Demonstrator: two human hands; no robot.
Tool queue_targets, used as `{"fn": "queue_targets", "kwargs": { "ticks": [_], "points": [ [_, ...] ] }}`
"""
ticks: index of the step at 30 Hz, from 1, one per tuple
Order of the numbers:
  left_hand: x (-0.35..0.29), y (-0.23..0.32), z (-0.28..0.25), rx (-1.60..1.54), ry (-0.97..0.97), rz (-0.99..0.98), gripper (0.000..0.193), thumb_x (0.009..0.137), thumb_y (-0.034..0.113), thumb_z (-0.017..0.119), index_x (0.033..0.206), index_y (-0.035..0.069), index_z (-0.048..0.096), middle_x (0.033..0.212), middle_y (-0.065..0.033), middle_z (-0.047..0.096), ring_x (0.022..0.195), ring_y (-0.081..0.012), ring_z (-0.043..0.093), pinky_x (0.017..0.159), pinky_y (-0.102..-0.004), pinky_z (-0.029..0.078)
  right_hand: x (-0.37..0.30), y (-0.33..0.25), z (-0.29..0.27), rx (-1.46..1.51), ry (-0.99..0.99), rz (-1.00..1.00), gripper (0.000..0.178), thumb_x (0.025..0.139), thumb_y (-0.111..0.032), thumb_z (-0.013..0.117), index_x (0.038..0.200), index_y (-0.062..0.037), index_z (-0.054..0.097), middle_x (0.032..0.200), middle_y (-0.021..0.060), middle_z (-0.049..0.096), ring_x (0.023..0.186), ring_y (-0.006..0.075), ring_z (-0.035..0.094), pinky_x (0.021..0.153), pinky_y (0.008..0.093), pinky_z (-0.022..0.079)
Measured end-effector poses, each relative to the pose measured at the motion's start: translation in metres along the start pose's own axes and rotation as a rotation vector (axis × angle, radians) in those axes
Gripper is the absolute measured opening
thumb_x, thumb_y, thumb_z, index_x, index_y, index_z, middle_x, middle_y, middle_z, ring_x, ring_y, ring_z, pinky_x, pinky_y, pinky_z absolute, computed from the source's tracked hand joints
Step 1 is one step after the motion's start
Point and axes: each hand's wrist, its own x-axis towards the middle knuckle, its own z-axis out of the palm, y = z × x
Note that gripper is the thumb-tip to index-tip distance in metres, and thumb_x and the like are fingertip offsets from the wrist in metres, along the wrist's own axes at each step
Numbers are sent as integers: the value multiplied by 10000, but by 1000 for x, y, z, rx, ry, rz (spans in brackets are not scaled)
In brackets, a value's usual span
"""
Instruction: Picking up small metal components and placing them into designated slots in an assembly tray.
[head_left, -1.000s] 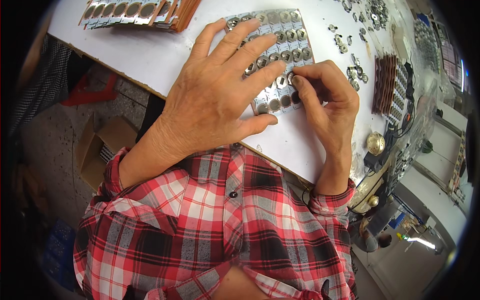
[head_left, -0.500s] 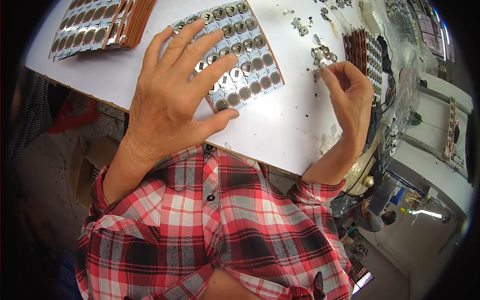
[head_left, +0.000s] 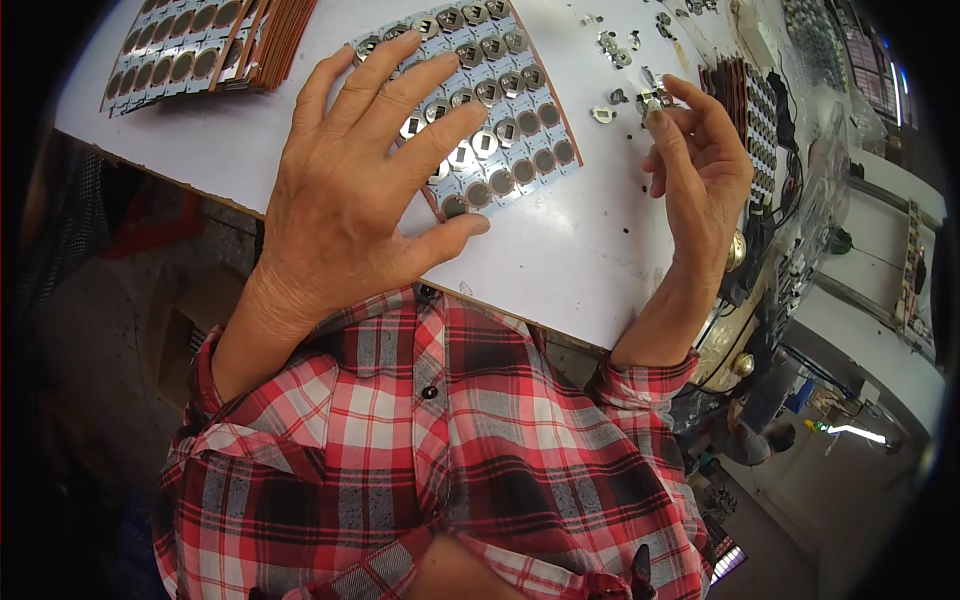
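My left hand (head_left: 345,190) lies with fingers spread over a light-blue circuit-board panel (head_left: 530,185). Its thumb rests by the panel's near corner. Rows of shiny round metal clips (head_left: 485,142) sit on the panel's far and middle parts. Bare dark round pads (head_left: 523,171) show along its near right side. To the right, my right hand (head_left: 700,160) is at a loose pile of small silver clips (head_left: 650,103), thumb and index finger apart with pieces visible between them. No clip is plainly held. The other right fingers are curled.
A tall stack of similar panels (head_left: 180,60) stands at the far left. Another stack of panels (head_left: 752,125) is at the right, beside black cables (head_left: 790,190). More loose clips (head_left: 615,48) are scattered at the far right of the white table (head_left: 560,270). A person (head_left: 750,440) is in the background.
My right hand has lifted its fingers apart from a pinch and shifted slightly over the clip pile. A single clip now shows left of the pile. My left hand remains spread on the panel.
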Motion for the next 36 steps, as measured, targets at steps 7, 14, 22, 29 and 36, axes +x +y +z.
{"fn": "queue_targets", "kwargs": {
  "ticks": [7,14,22,29,36],
  "points": [
    [-1,1,-1,-13,7,-4,725,617,353,911,1287,171,704,1457,-115,600,1424,-355,481,1197,-567,325,-1,6,1,-115,-55,-27,180,951,-85,733,1111,-3,742,820,-6,683,642,41,577,536,187,424],
    [-1,2,-2,-16,-9,-11,726,620,346,906,1290,154,704,1450,-140,597,1416,-365,484,1192,-573,320,-8,1,18,-188,-196,-145,174,917,-34,757,1087,0,755,852,1,690,699,38,572,626,198,443],
    [-2,2,-2,-14,-9,-12,723,625,345,906,1292,153,702,1459,-147,585,1416,-365,482,1191,-579,319,-2,5,22,-302,-183,-408,198,931,8,723,1127,7,749,935,21,695,739,44,584,615,200,445],
    [-1,2,-2,-26,-30,3,705,653,349,891,1299,141,699,1461,-145,581,1423,-359,471,1194,-581,311,-20,-17,41,199,-247,-10,210,940,-6,738,1146,31,725,889,28,741,678,35,618,520,171,436],
    [0,3,-6,-43,-56,45,675,693,351,868,1303,120,694,1459,-141,582,1429,-355,464,1196,-580,303,-19,-11,48,116,-259,-68,179,927,-8,757,1100,34,738,928,46,758,749,50,658,597,171,481]
  ]
}}
